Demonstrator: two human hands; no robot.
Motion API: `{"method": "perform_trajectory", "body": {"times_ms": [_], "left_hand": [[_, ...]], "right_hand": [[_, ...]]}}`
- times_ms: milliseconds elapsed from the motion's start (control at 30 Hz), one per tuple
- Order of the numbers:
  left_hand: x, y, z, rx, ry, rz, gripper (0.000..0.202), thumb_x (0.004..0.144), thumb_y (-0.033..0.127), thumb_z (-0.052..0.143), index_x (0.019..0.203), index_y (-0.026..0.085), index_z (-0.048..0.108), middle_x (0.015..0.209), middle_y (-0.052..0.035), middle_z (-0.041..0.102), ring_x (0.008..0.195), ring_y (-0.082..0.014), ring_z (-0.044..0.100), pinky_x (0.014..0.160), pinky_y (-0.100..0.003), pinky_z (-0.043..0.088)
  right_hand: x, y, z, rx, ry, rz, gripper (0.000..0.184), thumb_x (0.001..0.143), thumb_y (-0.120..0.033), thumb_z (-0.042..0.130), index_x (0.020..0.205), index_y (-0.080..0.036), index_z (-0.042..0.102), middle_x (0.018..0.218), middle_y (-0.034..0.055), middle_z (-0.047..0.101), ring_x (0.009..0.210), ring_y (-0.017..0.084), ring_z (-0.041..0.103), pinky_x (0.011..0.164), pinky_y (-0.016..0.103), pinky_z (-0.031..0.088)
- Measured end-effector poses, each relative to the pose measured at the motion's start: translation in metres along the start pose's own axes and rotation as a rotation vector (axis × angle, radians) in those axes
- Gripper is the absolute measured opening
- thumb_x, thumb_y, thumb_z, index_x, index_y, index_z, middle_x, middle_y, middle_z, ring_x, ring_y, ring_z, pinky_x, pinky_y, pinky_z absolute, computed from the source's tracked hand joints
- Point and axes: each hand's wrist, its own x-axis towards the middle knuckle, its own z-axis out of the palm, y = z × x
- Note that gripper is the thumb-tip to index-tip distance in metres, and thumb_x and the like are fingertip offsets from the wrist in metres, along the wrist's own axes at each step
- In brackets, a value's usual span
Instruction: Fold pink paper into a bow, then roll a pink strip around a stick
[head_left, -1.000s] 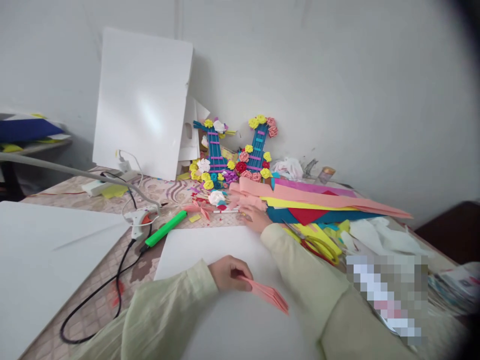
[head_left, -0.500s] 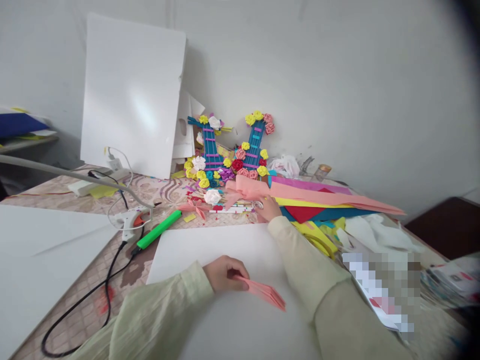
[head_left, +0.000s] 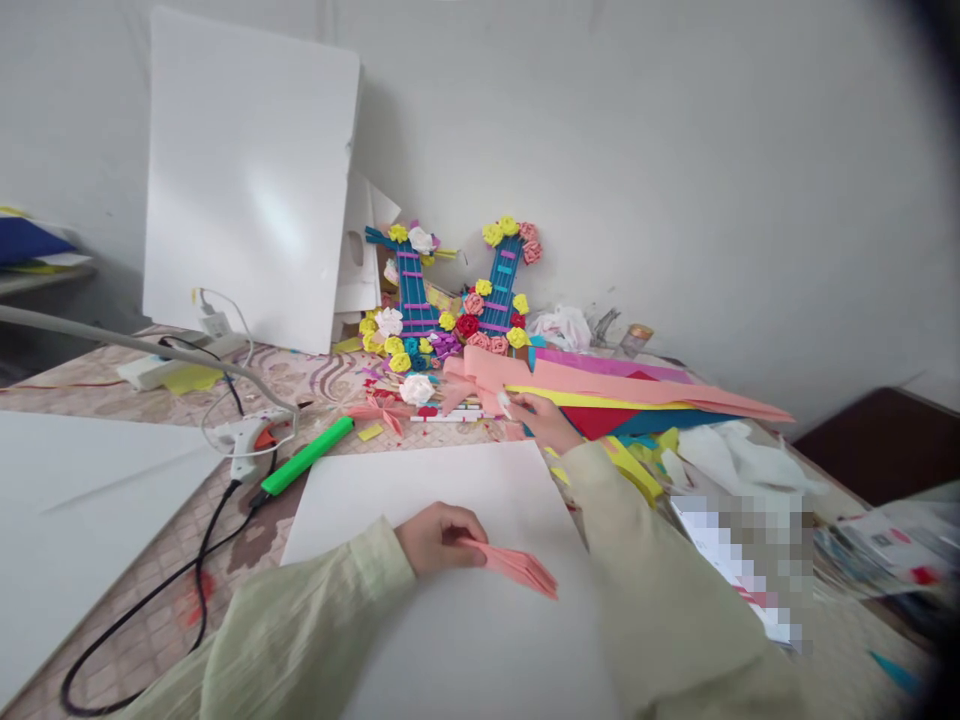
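Out on the far left, a white board (head_left: 82, 510) lies flat on the patterned table (head_left: 161, 575), while a second, upright board (head_left: 247, 180) stands behind it against the wall. Next along comes the white glue gun (head_left: 247, 445), its black cable (head_left: 199, 560) looping down toward the near edge, and right beside it a bright green stick (head_left: 307, 457) lies at a slant.

Moving in, a white paper flower (head_left: 417, 389) sits in front of two blue frames dressed with paper blooms. And here's the left hand (head_left: 442, 537), thumb and fingers pinched firmly on one end of the folded pink paper (head_left: 521, 569)! That layered strip juts out to the right, its loose end fanning slightly, above the big white sheet (head_left: 420, 478).

Farther up and right, the right hand (head_left: 544, 420) reaches over the table with its fingers extended, a small white item (head_left: 505, 403) right at the fingertips; whether it's gripped, I cannot tell. Just behind that hand lie the long coloured sheets (head_left: 630, 382), pink, purple, yellow, red and blue, and farther right, crumpled white material (head_left: 750, 465).
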Motion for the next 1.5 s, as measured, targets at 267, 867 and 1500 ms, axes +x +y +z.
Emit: {"method": "perform_trajectory", "body": {"times_ms": [267,867,1500], "left_hand": [[-0.003,0.023,-0.007,0.061,0.290,0.306,0.012,0.069,0.025,0.062,0.068,0.012,0.060,0.114,-0.0134,0.043,0.093,-0.0188,0.049,0.085,-0.034,0.038],[-0.015,0.043,-0.004,0.244,0.152,0.344,0.008,0.072,0.016,0.057,0.078,0.012,0.061,0.083,-0.0092,0.058,0.074,-0.0141,0.055,0.069,-0.025,0.045],[-0.011,0.039,-0.003,0.204,0.018,0.202,0.014,0.072,0.024,0.056,0.077,0.012,0.062,0.082,-0.0087,0.058,0.073,-0.0141,0.055,0.070,-0.025,0.045]], "right_hand": [[-0.070,-0.043,0.015,0.459,-0.090,-0.125,0.027,0.082,-0.039,0.037,0.084,-0.018,0.054,0.080,0.0027,0.055,0.072,0.012,0.049,0.067,0.025,0.039],[-0.105,-0.061,0.008,0.664,-0.275,-0.169,0.020,0.081,-0.028,0.046,0.081,-0.017,0.063,0.076,0.0048,0.057,0.074,0.014,0.052,0.067,0.028,0.041],[-0.105,-0.061,0.004,0.399,-0.353,-0.163,0.009,0.075,-0.025,0.054,0.071,-0.017,0.055,0.069,0.0013,0.053,0.067,0.011,0.049,0.064,0.026,0.041]]}}
